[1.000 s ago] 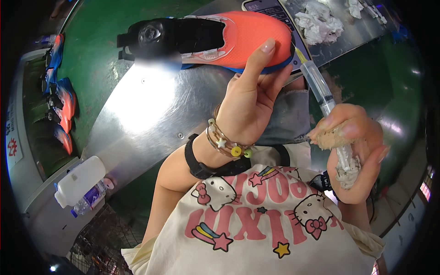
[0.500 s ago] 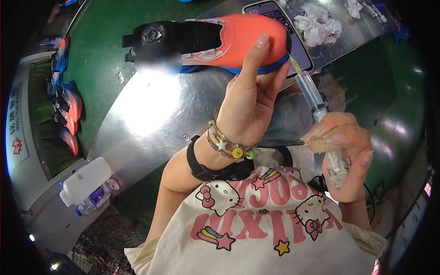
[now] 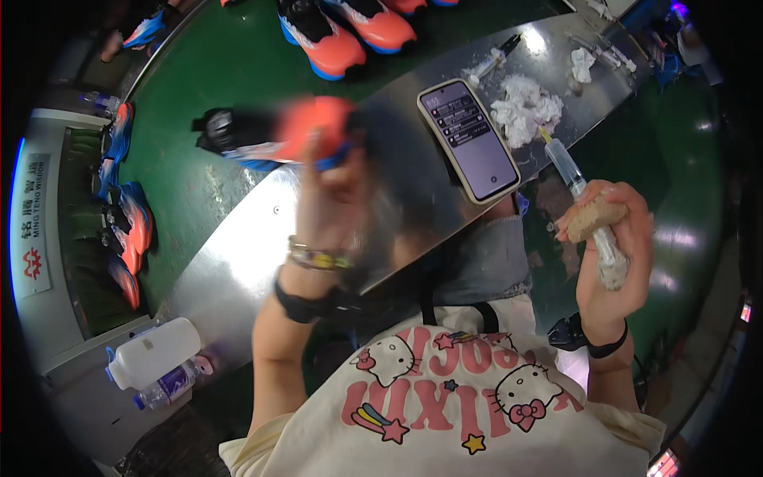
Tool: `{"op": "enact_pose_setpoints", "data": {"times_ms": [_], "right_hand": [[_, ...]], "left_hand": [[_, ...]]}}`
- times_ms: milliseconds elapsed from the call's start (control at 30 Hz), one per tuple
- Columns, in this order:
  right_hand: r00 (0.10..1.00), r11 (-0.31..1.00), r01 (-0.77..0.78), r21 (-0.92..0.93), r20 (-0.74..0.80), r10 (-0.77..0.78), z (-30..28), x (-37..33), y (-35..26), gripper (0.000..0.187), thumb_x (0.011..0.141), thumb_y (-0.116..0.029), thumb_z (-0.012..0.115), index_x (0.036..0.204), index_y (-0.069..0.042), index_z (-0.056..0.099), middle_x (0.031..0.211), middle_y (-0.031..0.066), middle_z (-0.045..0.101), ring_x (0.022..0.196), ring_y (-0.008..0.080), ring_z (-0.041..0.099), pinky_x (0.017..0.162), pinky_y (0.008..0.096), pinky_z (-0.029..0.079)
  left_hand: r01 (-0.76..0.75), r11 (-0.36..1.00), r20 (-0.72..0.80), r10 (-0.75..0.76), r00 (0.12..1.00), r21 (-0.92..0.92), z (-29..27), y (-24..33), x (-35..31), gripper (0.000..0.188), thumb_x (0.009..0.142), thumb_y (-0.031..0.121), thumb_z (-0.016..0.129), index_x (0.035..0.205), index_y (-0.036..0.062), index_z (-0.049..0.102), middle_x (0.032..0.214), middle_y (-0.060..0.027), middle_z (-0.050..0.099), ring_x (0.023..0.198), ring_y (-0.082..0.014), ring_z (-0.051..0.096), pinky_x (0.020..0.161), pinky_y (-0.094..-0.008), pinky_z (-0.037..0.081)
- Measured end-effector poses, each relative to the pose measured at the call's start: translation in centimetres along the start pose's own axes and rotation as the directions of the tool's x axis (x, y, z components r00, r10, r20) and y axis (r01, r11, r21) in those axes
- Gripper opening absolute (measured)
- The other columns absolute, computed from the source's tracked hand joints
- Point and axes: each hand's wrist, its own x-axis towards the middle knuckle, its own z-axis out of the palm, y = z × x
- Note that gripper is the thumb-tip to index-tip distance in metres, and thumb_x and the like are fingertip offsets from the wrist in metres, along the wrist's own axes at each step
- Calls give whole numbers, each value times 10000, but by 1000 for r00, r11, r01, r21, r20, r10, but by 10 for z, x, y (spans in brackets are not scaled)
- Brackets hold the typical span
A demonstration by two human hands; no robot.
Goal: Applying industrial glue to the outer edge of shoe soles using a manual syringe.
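Note:
My left hand (image 3: pixel 332 191), blurred by motion, grips an orange sneaker (image 3: pixel 314 127) by its toe, thumb on top. The sneaker has a black upper opening and a blue sole, and its heel points left. In my right hand (image 3: pixel 628 262) is a clear syringe (image 3: pixel 565 165) with a yellow tip, angled up and left. The same hand also holds a tan block (image 3: pixel 596 219), perhaps a sponge or eraser, against the syringe's body. The syringe tip lies close to the crumpled white tissue (image 3: pixel 526 107) in the picture and is well apart from the sneaker.
A phone (image 3: pixel 470 143) rests on the metal tabletop (image 3: pixel 381 199). Another syringe (image 3: pixel 489 67) and more tools (image 3: pixel 608 52) lie beyond it. Several orange sneakers (image 3: pixel 338 52) stand at the far side, others (image 3: pixel 131 230) at left. A white jug (image 3: pixel 159 350) and a bottle (image 3: pixel 168 383) are lower left.
My left hand has carried the sneaker left, away from the syringe tip and off the phone. My right hand stays on the right, still with the syringe. The view has shifted, showing more sneakers beyond.

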Motion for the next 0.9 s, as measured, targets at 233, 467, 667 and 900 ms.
{"op": "enact_pose_setpoints", "data": {"times_ms": [233,467,667,900], "right_hand": [[991,989,45,-141,-116,-62,-40,48,53,331,908,-212,285,1039,26,473,900,123,547,759,172,562,660,267,453],[994,988,19,-155,-107,-36,-48,56,74,287,908,-195,327,1000,10,505,837,74,551,741,141,558,630,235,438],[995,998,6,-60,-104,-12,-41,66,56,311,911,-230,323,985,3,515,836,77,554,716,142,562,605,245,452],[956,974,-150,169,-228,186,-57,91,40,286,898,-257,350,961,-54,542,807,73,560,663,155,579,554,249,472]], "left_hand": [[-601,689,-125,693,710,405,-152,243,-4,539,782,357,592,1180,59,382,1116,-104,513,1031,-270,518,780,-325,503],[-409,486,-300,847,439,772,-199,299,-89,478,850,379,376,1159,25,465,1169,-91,507,1035,-201,501,862,-325,416],[-398,133,53,905,422,908,-145,273,-64,283,816,242,506,1061,103,535,1101,-56,526,921,-181,534,735,-232,405],[-704,-63,689,-163,706,707,170,-69,-50,324,775,180,589,1069,59,527,1035,-130,573,976,-262,545,862,-314,403]]}}
